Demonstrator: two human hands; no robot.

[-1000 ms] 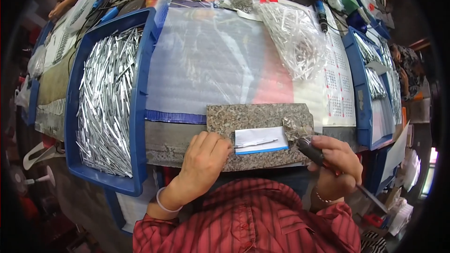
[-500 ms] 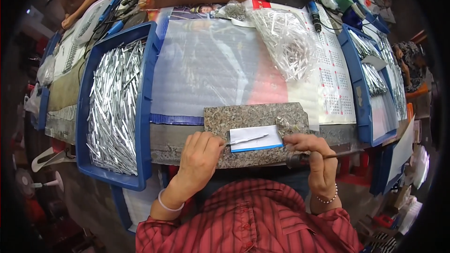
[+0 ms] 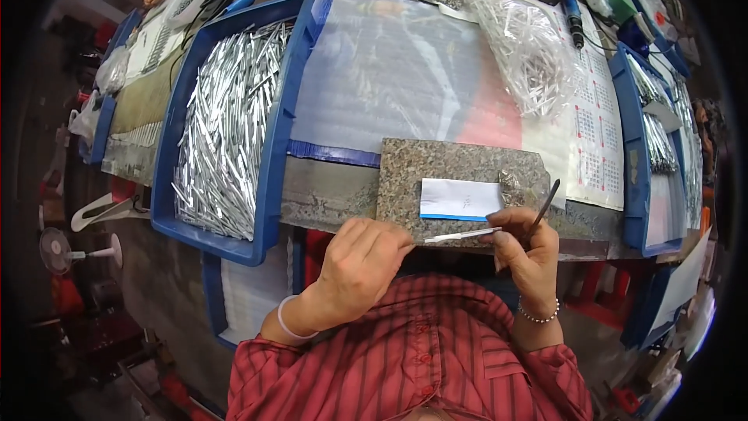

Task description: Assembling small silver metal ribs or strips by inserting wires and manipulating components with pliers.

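lying along the table's (image 3: 323, 196) near edge, a stone slab (image 3: 460, 154) bears a white pad (image 3: 460, 196); a blue tray (image 3: 274, 164) of silver strips (image 3: 226, 132) stands beyond its left edge. the right hand's (image 3: 531, 257) fingers pinch a slim silver rod (image 3: 460, 235) over the slab's near edge, a dark shaft (image 3: 549, 199) poking up past them. the left hand's (image 3: 362, 261) fingers curl by the rod's left end; whether they grip is hidden.

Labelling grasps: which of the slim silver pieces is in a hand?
The single slim piece pinched at one end by the right hand, pointing toward the left hand; many others lie heaped, unheld, in the large left-side blue tray.
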